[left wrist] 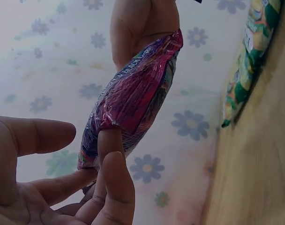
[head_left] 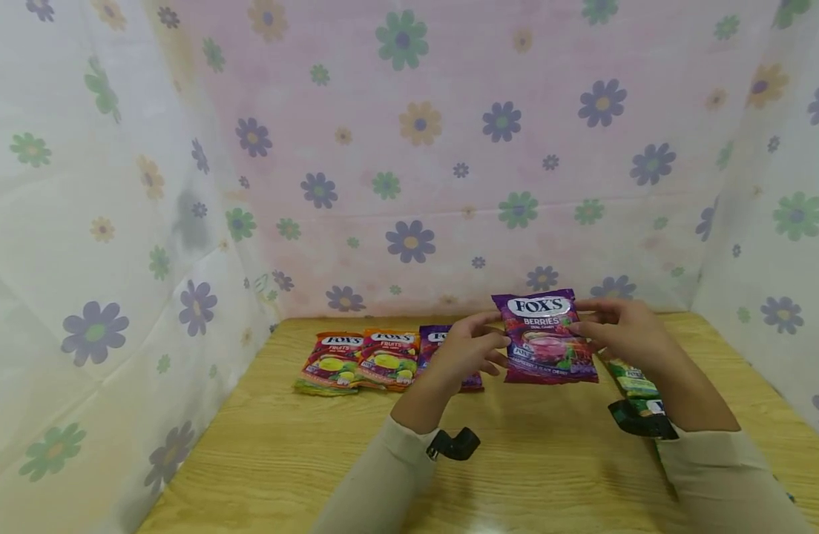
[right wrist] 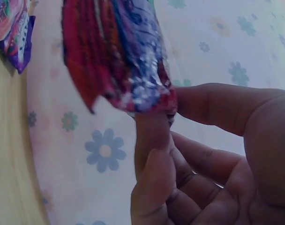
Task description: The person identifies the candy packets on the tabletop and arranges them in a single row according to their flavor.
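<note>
A purple Fox's Berries candy bag (head_left: 546, 337) is held up above the table, its printed front facing the head camera. My right hand (head_left: 626, 334) pinches its right edge, thumb in front and fingers behind; the right wrist view shows the thumb (right wrist: 208, 105) against the wrapper. At the opposite edge is my left hand (head_left: 466, 348). In the left wrist view its fingertips (left wrist: 112, 145) touch the bag (left wrist: 133, 93), while its thumb (left wrist: 44, 136) stands a little apart from it. Part of the left fingers is hidden behind the bag.
On the wooden table (head_left: 283, 445) lie a red Fruits bag (head_left: 332, 362), an orange Fruits bag (head_left: 389, 360) and a purple bag (head_left: 432, 337) partly covered by my left hand. Green bags (head_left: 633, 378) lie under my right forearm. Flowered cloth (head_left: 409, 185) encloses the back and sides.
</note>
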Demonstrator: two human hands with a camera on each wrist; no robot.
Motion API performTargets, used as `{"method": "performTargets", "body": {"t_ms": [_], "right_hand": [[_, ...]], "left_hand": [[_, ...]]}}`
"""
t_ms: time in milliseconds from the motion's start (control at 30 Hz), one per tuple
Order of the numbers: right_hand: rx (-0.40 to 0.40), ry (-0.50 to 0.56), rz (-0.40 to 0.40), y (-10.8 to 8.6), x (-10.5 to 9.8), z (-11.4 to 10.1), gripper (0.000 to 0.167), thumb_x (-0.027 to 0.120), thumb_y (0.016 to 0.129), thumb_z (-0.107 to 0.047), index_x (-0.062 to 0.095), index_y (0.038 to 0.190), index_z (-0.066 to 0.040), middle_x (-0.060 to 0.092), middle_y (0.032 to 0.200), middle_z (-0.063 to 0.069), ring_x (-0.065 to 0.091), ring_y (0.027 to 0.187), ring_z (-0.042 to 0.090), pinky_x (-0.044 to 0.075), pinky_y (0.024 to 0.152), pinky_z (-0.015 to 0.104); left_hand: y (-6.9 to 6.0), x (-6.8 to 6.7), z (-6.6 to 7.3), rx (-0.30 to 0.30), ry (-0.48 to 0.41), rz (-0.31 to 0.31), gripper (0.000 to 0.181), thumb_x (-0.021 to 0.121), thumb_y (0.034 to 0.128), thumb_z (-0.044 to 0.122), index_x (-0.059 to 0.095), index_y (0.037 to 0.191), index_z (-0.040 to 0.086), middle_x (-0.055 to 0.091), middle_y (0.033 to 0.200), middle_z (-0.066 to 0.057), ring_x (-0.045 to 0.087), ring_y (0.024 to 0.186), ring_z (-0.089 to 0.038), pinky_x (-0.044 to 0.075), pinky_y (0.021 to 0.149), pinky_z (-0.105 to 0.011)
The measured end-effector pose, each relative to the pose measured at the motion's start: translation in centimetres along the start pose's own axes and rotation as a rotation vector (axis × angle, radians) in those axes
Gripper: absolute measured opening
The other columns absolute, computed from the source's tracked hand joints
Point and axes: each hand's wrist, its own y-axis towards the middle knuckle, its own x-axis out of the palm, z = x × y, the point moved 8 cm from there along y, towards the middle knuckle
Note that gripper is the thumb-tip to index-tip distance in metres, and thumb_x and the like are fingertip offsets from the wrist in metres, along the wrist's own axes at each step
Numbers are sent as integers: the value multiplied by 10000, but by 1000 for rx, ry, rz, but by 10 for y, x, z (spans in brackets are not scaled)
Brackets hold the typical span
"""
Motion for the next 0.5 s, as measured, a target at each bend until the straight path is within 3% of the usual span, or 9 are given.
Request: {"method": "performTargets", "body": {"t_ms": [133,333,500], "right_hand": [[4,46,13,8,14,9,665,676,1005,-409,481,1530,-51,650,1236,215,706,911,227,623,758,354],[-12,106,59,18,32,24,581,659,1024,-339,503,1534,-107,617,1264,203,690,995,269,617,753,347],[24,194,98,27,47,36,574,647,1031,-280,479,1557,-121,574,1332,211,651,1094,301,619,801,311]], "left_hand": [[6,-9,-13,8,-6,42,503,665,998,213,552,1488,193,706,1162,-65,742,785,-193,637,754,-344],[18,-20,-35,20,-40,109,440,680,993,198,611,1426,236,720,1152,-51,725,808,-205,614,879,-515],[27,-25,-46,30,-80,171,378,683,991,182,648,1365,148,742,1132,-49,707,800,-166,610,889,-535]]}}
